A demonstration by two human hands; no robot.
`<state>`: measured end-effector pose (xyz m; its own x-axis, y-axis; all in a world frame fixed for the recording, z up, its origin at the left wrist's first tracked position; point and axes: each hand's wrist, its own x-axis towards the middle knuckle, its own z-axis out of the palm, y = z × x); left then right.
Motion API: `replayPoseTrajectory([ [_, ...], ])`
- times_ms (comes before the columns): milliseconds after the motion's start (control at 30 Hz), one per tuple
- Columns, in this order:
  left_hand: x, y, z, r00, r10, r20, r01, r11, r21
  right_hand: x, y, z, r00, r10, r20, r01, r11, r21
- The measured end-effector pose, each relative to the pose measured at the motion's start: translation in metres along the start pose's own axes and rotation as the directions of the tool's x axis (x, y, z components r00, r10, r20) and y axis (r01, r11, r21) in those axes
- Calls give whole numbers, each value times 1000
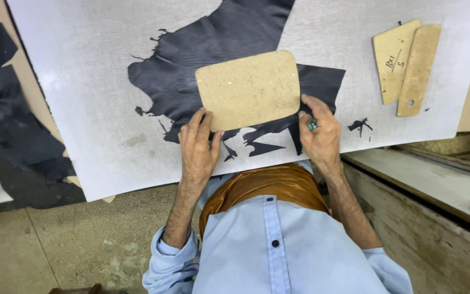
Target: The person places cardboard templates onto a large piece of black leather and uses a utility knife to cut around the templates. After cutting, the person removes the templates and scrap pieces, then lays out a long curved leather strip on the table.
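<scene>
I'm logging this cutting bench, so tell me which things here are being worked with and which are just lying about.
In use:
left hand pressing the tan cardboard template
black leather piece under the template
right hand holding a small teal-handled tool
grey cutting board

Lying about:
two tan templates at upper right
black leather scraps

A tan cardboard template, roughly rectangular with rounded corners and faint handwriting on its face, lies flat at the centre of the frame, slightly tilted. It rests on a piece of dark navy leather with ragged, irregular edges that spreads from the upper middle of the frame down to the centre, with cut-out notches along its lower edge. At the template's lower right corner sits a small cutting tool with a teal handle, mostly hidden, its blade not discernible.
</scene>
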<state>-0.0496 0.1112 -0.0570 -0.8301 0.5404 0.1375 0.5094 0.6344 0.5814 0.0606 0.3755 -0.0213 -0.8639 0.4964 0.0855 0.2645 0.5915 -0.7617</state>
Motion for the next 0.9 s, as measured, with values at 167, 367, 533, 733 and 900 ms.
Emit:
replayPoseTrajectory([
  [167, 0, -7, -8, 999, 24, 44, -24, 1000, -8, -31, 8, 9, 1000, -16, 22, 14, 997, 75],
  [367, 7, -22, -13, 996, 47, 80, -47, 999, 1, -47, -3, 11, 984, 126, 124, -141, 982, 123],
  [533, 9, -25, -14, 994, 31, 102, -29, 999, -23, -57, 5, 15, 994, 48, 96, -57, 993, 101],
  [733, 12, -26, -18, 991, 11, 131, -7, 1000, -30, -55, 12, 20, 992, 51, 115, -62, 993, 99],
  [900, 11, -27, -19, 992, 51, 115, -47, 998, -36, -65, 9, 15, 991, 32, 134, -39, 998, 55],
])
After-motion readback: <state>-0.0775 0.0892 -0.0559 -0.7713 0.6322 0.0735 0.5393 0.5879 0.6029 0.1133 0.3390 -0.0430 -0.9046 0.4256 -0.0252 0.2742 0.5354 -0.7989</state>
